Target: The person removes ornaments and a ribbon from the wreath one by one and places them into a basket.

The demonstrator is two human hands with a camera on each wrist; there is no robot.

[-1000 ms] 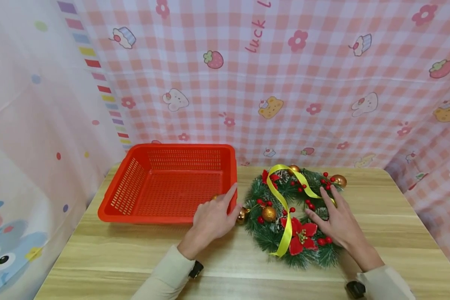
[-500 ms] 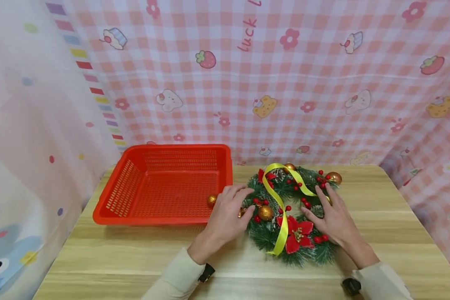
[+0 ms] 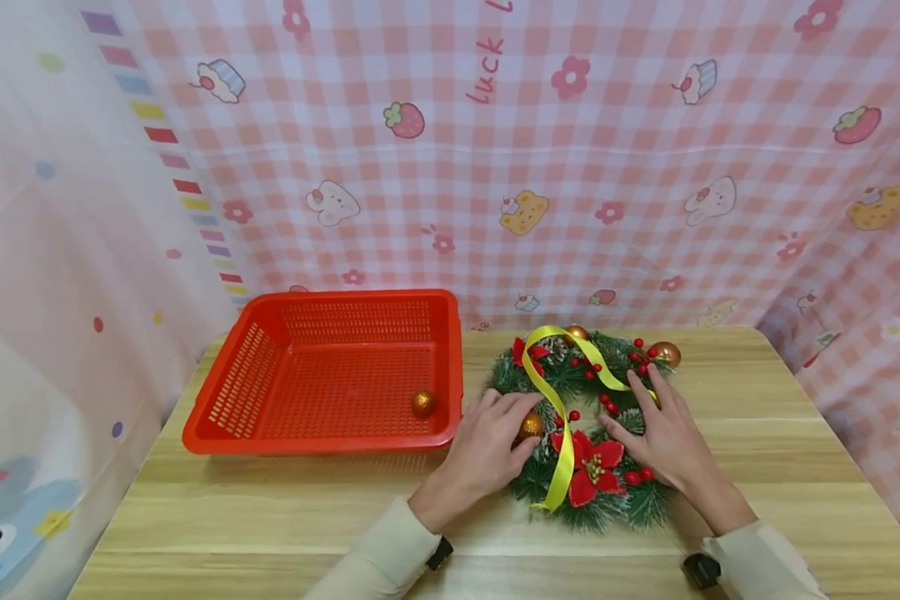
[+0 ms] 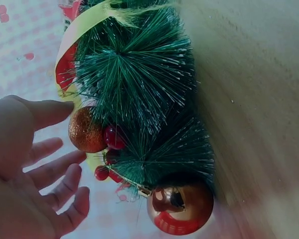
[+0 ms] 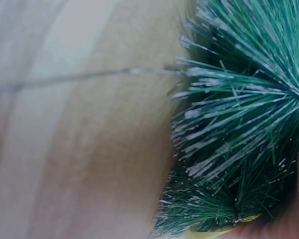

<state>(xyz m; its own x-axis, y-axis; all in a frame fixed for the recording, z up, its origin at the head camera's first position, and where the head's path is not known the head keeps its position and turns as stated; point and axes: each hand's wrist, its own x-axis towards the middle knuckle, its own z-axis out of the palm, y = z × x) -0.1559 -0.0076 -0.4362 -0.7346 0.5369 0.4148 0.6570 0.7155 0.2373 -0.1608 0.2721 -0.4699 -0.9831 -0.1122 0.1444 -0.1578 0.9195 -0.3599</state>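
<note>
A green Christmas wreath [image 3: 645,502] lies on the table, trimmed with a yellow ribbon [image 3: 565,467], a red poinsettia [image 3: 598,454], red berries and gold balls. My left hand [image 3: 487,437] is over its left side. In the left wrist view, that hand's thumb and index fingertips stand at either side of a glittery gold ball [image 4: 85,130], with the other fingers loosely bent. Below it hangs a shiny gold ball [image 4: 182,211]. My right hand [image 3: 667,437] rests on the wreath's right side, thumb and fingers spread; the right wrist view shows mostly pine needles [image 5: 239,99].
Left of the wreath stands a red plastic basket [image 3: 321,444] with one loose glittery gold ball [image 3: 423,403] in its right part. The wooden table [image 3: 270,533] backs onto a pink checked curtain [image 3: 450,167].
My left hand has moved right, from the basket's right rim to the wreath's gold ball. The loose ball in the basket is now in full view. My right hand stays on the wreath.
</note>
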